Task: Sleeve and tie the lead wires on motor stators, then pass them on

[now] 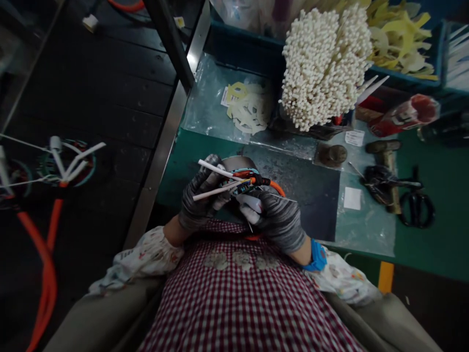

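My left hand [203, 195], in a grey striped glove, is closed around the left side of a motor stator [238, 163] held just above my lap. Coloured wires and two white sleeves [214, 191] stick out from it to the left. A thick orange cable [277, 187] leaves its right side through a black collar. My right hand [276, 215], also gloved, is closed at the stator's lower right, fingers pinched. A thin white cord [287, 198] runs out past this hand, and a short end shows below the fingers. The fingertips are partly hidden.
A large bundle of white-tipped sticks [322, 68] stands behind the stator. Yellow strips [399, 36] fill a blue bin. A hammer [390, 176] and black-handled scissors [416, 208] lie right. Further stators [73, 164] with orange cables stand left, beyond a metal edge [157, 161].
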### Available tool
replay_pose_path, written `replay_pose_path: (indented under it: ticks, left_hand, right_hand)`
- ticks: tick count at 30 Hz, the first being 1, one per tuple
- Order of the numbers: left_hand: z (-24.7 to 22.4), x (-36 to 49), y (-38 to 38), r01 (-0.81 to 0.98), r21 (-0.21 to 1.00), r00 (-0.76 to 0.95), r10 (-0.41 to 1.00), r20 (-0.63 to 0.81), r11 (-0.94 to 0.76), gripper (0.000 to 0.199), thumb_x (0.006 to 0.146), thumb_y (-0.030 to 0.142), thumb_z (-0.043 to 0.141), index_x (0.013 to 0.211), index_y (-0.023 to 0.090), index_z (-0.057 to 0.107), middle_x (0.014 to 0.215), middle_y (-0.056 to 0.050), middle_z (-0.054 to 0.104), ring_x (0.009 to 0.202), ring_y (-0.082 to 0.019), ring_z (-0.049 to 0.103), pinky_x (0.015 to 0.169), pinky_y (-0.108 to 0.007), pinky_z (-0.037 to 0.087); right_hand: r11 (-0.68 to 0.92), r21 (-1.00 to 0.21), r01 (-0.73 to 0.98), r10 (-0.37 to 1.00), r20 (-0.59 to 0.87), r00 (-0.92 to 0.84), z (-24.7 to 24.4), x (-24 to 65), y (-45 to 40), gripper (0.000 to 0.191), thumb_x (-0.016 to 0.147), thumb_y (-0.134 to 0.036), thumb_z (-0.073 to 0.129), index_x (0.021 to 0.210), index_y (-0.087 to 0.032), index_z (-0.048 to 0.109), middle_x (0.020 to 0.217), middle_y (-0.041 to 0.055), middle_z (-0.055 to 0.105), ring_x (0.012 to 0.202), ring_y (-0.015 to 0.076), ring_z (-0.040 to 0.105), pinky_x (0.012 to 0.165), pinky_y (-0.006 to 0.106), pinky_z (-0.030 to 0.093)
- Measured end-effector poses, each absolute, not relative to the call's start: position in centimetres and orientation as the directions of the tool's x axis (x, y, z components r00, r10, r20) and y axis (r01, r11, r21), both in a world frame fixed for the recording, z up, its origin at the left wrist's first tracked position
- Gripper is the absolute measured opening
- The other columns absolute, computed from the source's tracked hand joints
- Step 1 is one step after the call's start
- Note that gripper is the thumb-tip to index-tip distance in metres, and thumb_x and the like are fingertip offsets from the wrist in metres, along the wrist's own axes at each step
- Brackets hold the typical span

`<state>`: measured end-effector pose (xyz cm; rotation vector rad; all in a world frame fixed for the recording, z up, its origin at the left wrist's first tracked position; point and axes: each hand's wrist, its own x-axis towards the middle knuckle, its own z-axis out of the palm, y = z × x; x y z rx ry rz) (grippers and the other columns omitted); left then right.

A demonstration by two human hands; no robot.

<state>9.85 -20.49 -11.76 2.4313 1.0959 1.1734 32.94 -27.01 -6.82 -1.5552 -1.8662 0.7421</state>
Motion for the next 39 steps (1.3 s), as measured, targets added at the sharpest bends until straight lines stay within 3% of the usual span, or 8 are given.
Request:
replay_pose_path:
  ticks: [5, 13, 19, 24, 28, 32, 35, 39]
  left_hand:
    - [-11.8, 9.9, -20.3, 0.609, 0.416, 0.416, 0.719, 0.558, -0.675, 0.059, 0.115, 0.049, 0.052, 0.169, 0.028, 0.042, 0.159, -0.015, 0.065, 0.147, -0.029, 0.066, 0.117, -0.044, 0.063]
    - [-9.0, 11.6, -18.9, 0.634, 0.333, 0.515, 0.703, 0.491, -0.697, 0.055, 0.113, 0.044, 0.058, 0.162, 0.022, 0.050, 0.158, -0.017, 0.067, 0.149, -0.032, 0.064, 0.119, -0.046, 0.060]
    - [-7.0, 15.1, -15.6, 0.613, 0.346, 0.604, 0.704, 0.374, -0.710, 0.049, 0.114, 0.042, 0.053, 0.154, 0.015, 0.060, 0.156, -0.020, 0.067, 0.150, -0.036, 0.062, 0.121, -0.051, 0.057]
    - [-5.6, 17.7, -13.4, 0.638, 0.342, 0.649, 0.721, 0.244, -0.690, 0.045, 0.113, 0.046, 0.045, 0.139, 0.018, 0.071, 0.146, -0.016, 0.075, 0.134, -0.035, 0.073, 0.111, -0.048, 0.063]
    - [-5.1, 18.6, -12.6, 0.660, 0.237, 0.670, 0.702, 0.243, -0.713, 0.043, 0.113, 0.045, 0.041, 0.121, 0.020, 0.076, 0.130, -0.015, 0.081, 0.117, -0.034, 0.078, 0.100, -0.047, 0.066]
    - [-5.0, 19.4, -12.0, 0.680, 0.248, 0.667, 0.723, 0.182, -0.690, 0.053, 0.114, 0.051, 0.035, 0.110, 0.017, 0.075, 0.103, -0.017, 0.081, 0.092, -0.034, 0.078, 0.089, -0.050, 0.066]
    - [-4.7, 20.1, -11.6, 0.685, 0.263, 0.666, 0.730, 0.151, -0.679, 0.055, 0.114, 0.052, 0.033, 0.109, 0.017, 0.075, 0.100, -0.016, 0.079, 0.092, -0.034, 0.077, 0.088, -0.048, 0.065]
    - [-4.2, 21.0, -11.4, 0.727, 0.278, 0.633, 0.770, 0.082, -0.627, 0.050, 0.113, 0.054, 0.034, 0.113, 0.023, 0.074, 0.106, -0.013, 0.078, 0.098, -0.034, 0.075, 0.092, -0.049, 0.063]
  right_hand:
    - [0.169, -0.719, 0.675, 0.985, 0.099, -0.142, -6.9, 33.3, -27.0, 0.024, 0.106, -0.036, 0.069, 0.121, -0.027, 0.085, 0.112, 0.0058, 0.087, 0.105, 0.0253, 0.083, 0.100, 0.040, 0.068]
    - [0.162, -0.685, 0.710, 0.986, 0.136, -0.094, -6.6, 35.0, -26.9, 0.026, 0.106, -0.038, 0.067, 0.119, -0.027, 0.087, 0.112, 0.0058, 0.088, 0.096, 0.0254, 0.084, 0.086, 0.035, 0.068]
    - [0.049, -0.553, 0.832, 0.999, 0.043, -0.031, -6.1, 36.8, -26.3, 0.032, 0.105, -0.048, 0.066, 0.119, -0.027, 0.087, 0.099, 0.0052, 0.088, 0.080, 0.0223, 0.080, 0.068, 0.030, 0.054]
    - [0.025, -0.505, 0.863, 1.000, 0.001, -0.029, -5.2, 36.8, -25.5, 0.035, 0.104, -0.051, 0.066, 0.103, -0.024, 0.087, 0.082, 0.0051, 0.082, 0.068, 0.0200, 0.073, 0.061, 0.030, 0.042]
    - [-0.004, -0.526, 0.850, 1.000, -0.008, 0.000, -5.1, 37.4, -25.3, 0.036, 0.105, -0.052, 0.064, 0.104, -0.024, 0.086, 0.083, 0.0053, 0.082, 0.071, 0.0201, 0.073, 0.064, 0.031, 0.043]
    - [-0.010, -0.498, 0.867, 0.994, 0.088, 0.062, -6.3, 38.3, -24.7, 0.040, 0.104, -0.055, 0.063, 0.110, -0.023, 0.086, 0.093, 0.0076, 0.085, 0.077, 0.0233, 0.075, 0.066, 0.032, 0.046]
    - [-0.011, -0.452, 0.892, 0.987, 0.137, 0.082, -7.3, 38.5, -24.2, 0.045, 0.102, -0.058, 0.063, 0.117, -0.021, 0.084, 0.103, 0.0106, 0.087, 0.084, 0.0266, 0.077, 0.069, 0.034, 0.049]
    - [-0.032, -0.420, 0.907, 0.984, 0.144, 0.102, -7.7, 38.3, -24.0, 0.043, 0.102, -0.057, 0.064, 0.111, -0.022, 0.085, 0.096, 0.0103, 0.086, 0.079, 0.0264, 0.077, 0.066, 0.034, 0.049]
